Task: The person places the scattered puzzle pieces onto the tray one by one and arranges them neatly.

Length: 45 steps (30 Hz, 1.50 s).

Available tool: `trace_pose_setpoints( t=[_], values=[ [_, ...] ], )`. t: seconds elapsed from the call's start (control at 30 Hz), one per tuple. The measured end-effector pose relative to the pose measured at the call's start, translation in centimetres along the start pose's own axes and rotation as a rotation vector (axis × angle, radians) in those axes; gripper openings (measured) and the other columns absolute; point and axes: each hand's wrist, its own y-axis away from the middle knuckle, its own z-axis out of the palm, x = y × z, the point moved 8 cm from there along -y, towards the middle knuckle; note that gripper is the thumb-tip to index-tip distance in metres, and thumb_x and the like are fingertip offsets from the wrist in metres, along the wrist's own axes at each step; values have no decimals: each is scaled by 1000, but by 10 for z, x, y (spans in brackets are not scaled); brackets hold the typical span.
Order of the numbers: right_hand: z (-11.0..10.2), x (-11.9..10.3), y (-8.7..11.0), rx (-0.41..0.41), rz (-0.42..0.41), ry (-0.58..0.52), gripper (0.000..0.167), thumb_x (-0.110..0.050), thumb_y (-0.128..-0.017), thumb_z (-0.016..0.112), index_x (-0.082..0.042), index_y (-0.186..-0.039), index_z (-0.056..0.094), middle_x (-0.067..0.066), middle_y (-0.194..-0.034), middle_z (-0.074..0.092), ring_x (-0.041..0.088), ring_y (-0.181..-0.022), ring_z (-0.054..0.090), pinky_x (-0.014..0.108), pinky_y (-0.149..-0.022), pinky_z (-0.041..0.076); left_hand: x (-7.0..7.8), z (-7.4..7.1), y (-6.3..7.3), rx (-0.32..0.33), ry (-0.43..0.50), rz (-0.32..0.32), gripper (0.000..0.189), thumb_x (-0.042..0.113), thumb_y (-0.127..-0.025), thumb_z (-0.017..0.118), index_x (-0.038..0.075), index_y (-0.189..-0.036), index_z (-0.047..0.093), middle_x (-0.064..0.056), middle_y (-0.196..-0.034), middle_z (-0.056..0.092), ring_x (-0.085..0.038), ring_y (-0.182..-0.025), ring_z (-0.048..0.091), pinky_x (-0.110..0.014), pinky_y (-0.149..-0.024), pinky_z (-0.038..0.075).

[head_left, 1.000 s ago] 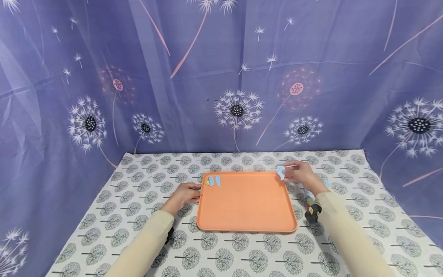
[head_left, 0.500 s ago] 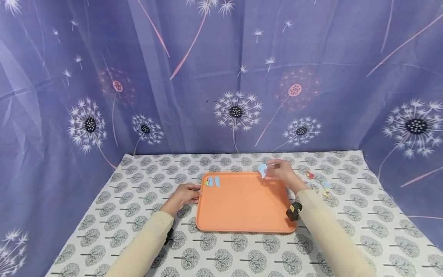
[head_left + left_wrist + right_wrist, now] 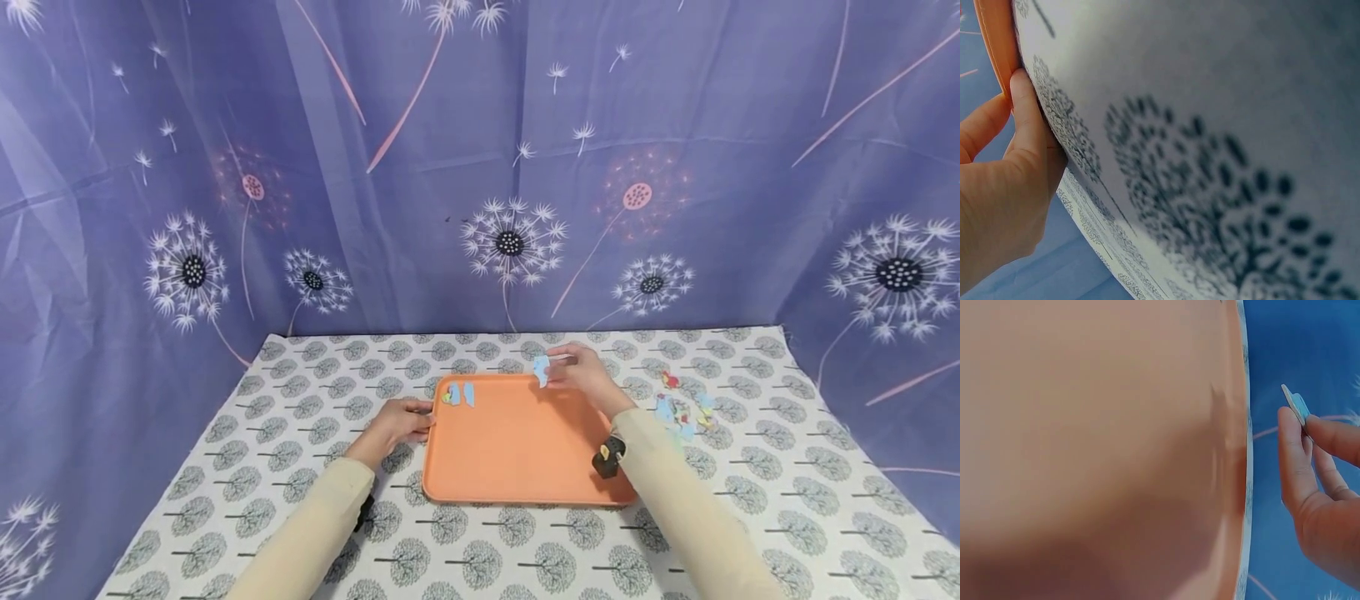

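Note:
A light blue jigsaw puzzle piece (image 3: 542, 372) is pinched between the thumb and fingers of my right hand (image 3: 583, 375), above the far rim of the orange tray (image 3: 517, 450). The right wrist view shows the thin piece (image 3: 1297, 406) edge-on at the fingertips. On the tray's left side, my left hand (image 3: 401, 421) grips the rim; up close, thumb and finger pinch the tray edge (image 3: 997, 44). Inside the tray's far left corner lie two pieces: a blue one with a colourful patch (image 3: 452, 394) and a narrow blue one (image 3: 468, 394), a small gap apart.
Several loose puzzle pieces (image 3: 684, 417) lie on the tree-print cloth (image 3: 480, 558) to the right of the tray, with a red one (image 3: 670, 380) a little farther back. A purple dandelion curtain (image 3: 420, 250) hangs behind the table and at both sides.
My right hand has carried the blue puzzle piece leftward along the tray's far rim, uncovering the loose pieces on the right. The left hand keeps its grip on the tray.

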Motion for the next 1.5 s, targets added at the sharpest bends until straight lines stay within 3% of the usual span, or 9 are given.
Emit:
trace_pose_setpoints(
  t=[0.53, 0.8, 0.9, 1.23, 1.5],
  values=[
    [58, 4, -8, -49, 55, -41, 45, 18, -81, 61, 15, -125, 50, 27, -100, 62, 19, -68, 67, 42, -79, 61, -7, 1, 0, -14, 24, 5, 39, -1, -87, 68, -4, -124, 60, -21, -106, 66, -16, -69, 68, -29, -70, 62],
    [77, 5, -14, -56, 96, -45, 43, 17, -81, 62, 12, -123, 51, 26, -102, 62, 29, -72, 70, 42, -77, 61, 2, -1, 5, -36, 11, 32, 37, 0, -87, 68, -5, -122, 61, -19, -96, 68, -20, -74, 69, -28, -71, 62],
    [84, 8, -16, -59, 101, -44, 43, 18, -80, 62, 13, -121, 52, 30, -101, 62, 26, -69, 69, 39, -74, 62, 4, -1, 5, -39, 17, 38, 36, -1, -86, 69, -5, -121, 62, -18, -95, 68, -21, -74, 70, -27, -71, 62],
    [97, 19, -22, -49, 155, -73, 37, 18, -80, 62, 11, -115, 55, 27, -94, 63, 23, -62, 66, 37, -69, 63, 0, 0, -1, -23, 20, 22, 40, -2, -87, 67, -7, -125, 58, -20, -98, 67, -16, -71, 68, -28, -71, 62],
    [98, 21, -22, -51, 127, 15, 33, 16, -80, 65, 13, -112, 56, 25, -94, 64, 27, -69, 69, 36, -71, 63, -1, -2, -2, -19, 20, 13, 39, -2, -87, 67, -5, -125, 59, -19, -99, 67, -16, -72, 67, -27, -71, 62]
  ],
)
